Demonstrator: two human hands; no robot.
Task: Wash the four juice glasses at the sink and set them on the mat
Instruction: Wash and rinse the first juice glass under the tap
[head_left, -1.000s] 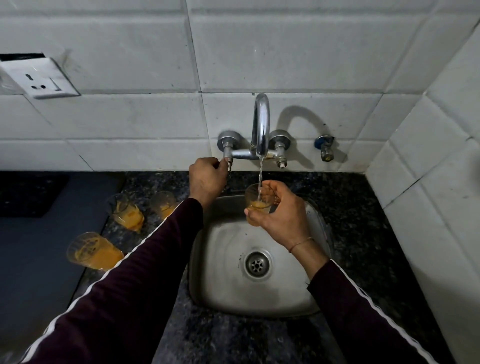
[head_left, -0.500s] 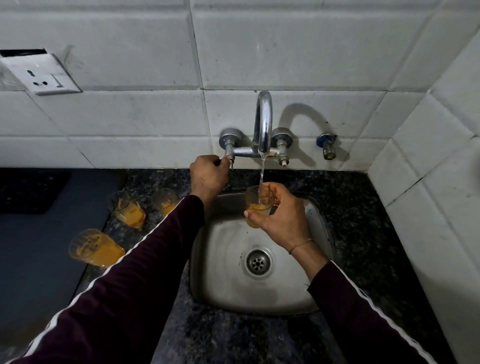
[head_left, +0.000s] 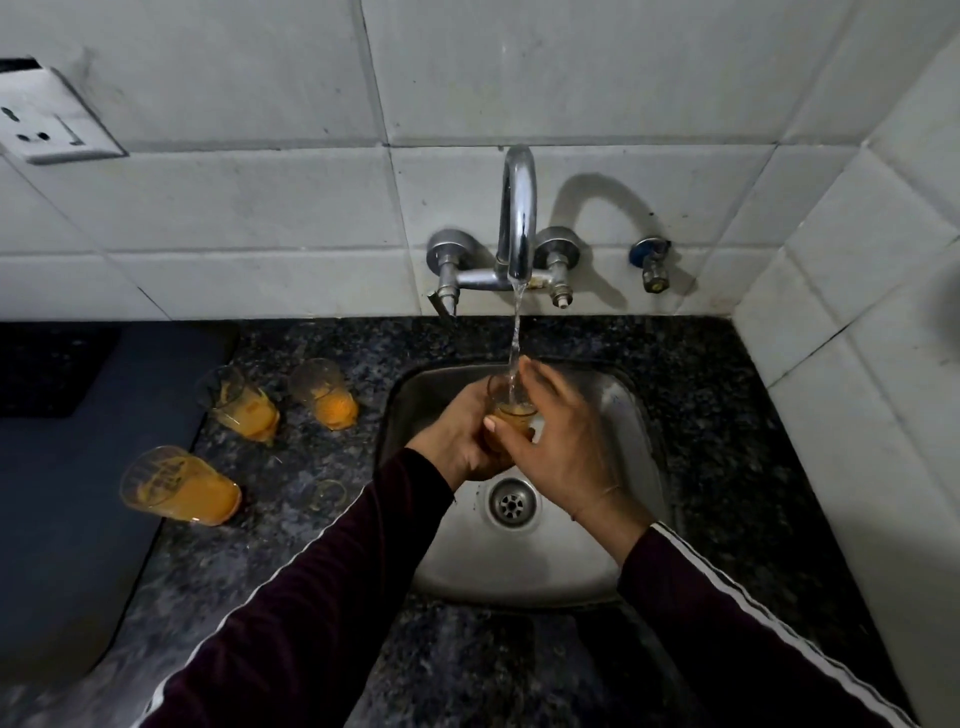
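Note:
A small juice glass (head_left: 511, 410) with orange liquid sits under the running tap (head_left: 518, 218), above the steel sink (head_left: 618, 519). Both hands wrap it: my left hand (head_left: 460, 441) from the left, my right hand (head_left: 566, 441) from the right. Water streams into the glass. Three more glasses with orange residue stand on the dark counter to the left: one (head_left: 244, 402), a second (head_left: 324, 395), and a third (head_left: 179, 486) at the edge of the dark blue mat (head_left: 62, 493).
A black speckled stone counter (head_left: 727, 467) surrounds the sink. White tiled walls close the back and right. A wall socket (head_left: 49, 122) sits at upper left. A small blue-capped valve (head_left: 649, 262) is right of the tap.
My left hand has left the tap handle and come down onto the glass. The glass sits lower in the sink. The camera has moved closer.

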